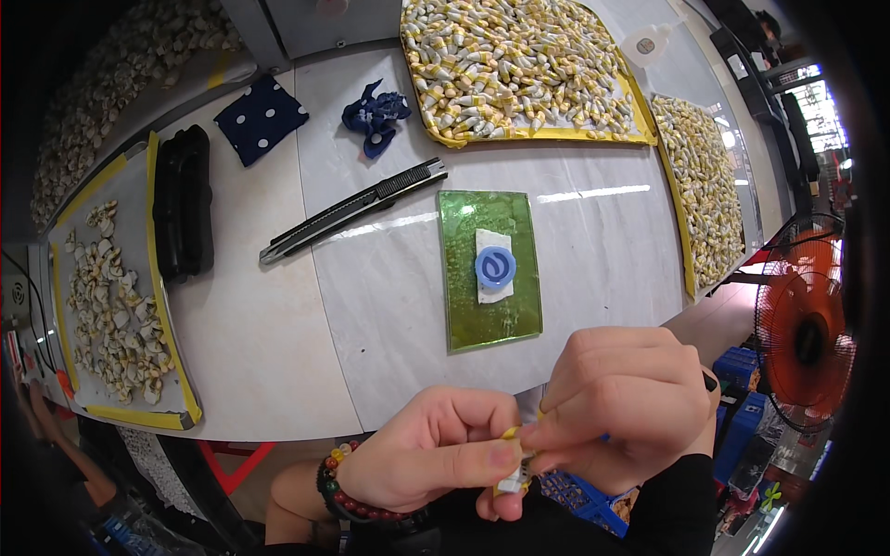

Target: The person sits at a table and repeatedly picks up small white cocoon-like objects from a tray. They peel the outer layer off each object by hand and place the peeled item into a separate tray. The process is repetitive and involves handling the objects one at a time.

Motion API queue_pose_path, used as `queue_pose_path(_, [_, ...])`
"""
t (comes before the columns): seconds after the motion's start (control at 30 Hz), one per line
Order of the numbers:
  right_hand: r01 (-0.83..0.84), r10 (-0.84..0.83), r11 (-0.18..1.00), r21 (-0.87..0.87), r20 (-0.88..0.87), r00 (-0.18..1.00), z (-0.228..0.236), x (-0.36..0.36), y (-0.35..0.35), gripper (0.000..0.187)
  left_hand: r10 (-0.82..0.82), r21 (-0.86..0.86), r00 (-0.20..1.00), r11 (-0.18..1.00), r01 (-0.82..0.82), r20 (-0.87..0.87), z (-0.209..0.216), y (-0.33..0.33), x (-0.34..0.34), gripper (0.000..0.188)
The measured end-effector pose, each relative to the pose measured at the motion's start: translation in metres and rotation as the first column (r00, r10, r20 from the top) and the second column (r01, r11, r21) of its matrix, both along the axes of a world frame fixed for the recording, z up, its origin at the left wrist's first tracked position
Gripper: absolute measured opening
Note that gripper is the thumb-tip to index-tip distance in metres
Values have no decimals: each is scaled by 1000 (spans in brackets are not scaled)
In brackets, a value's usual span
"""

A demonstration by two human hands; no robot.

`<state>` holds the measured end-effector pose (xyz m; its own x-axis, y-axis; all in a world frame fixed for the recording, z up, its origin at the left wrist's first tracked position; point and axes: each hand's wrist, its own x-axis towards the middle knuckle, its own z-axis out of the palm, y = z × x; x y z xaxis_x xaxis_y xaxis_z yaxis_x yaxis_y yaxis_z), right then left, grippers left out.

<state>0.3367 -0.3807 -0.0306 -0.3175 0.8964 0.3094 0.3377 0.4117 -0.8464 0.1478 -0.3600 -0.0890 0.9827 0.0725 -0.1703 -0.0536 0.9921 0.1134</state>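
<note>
My left hand, a beaded bracelet on its wrist, pinches a small white-and-yellow piece between thumb and fingers, just past the table's near edge. Beside it my right hand is closed, its fingertips pressed together against the piece's yellow end. The fingers hide much of the piece. Ahead of the hands a green glass plate lies flat on the table. On it sits a white rectangular pad with a round blue mould on top, marked by a curved recess.
A snap-off cutter lies left of the plate. Behind it are a dotted dark cloth and a crumpled blue cloth. Yellow-edged trays of small pieces stand behind, right and left. An orange fan stands at right.
</note>
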Motion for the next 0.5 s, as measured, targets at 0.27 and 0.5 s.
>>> queue_pose_path(0.27, [-3, 2, 1000, 16, 15, 1000, 0, 3, 0, 19, -56, 85, 998, 995, 54, 28, -1, 1, 2, 23])
queue_pose_path(0.5, [-65, 56, 992, -107, -86, 995, 4, 9, -1, 10, -79, -15, 994, 997, 80, 70, 1, -1, 3, 29])
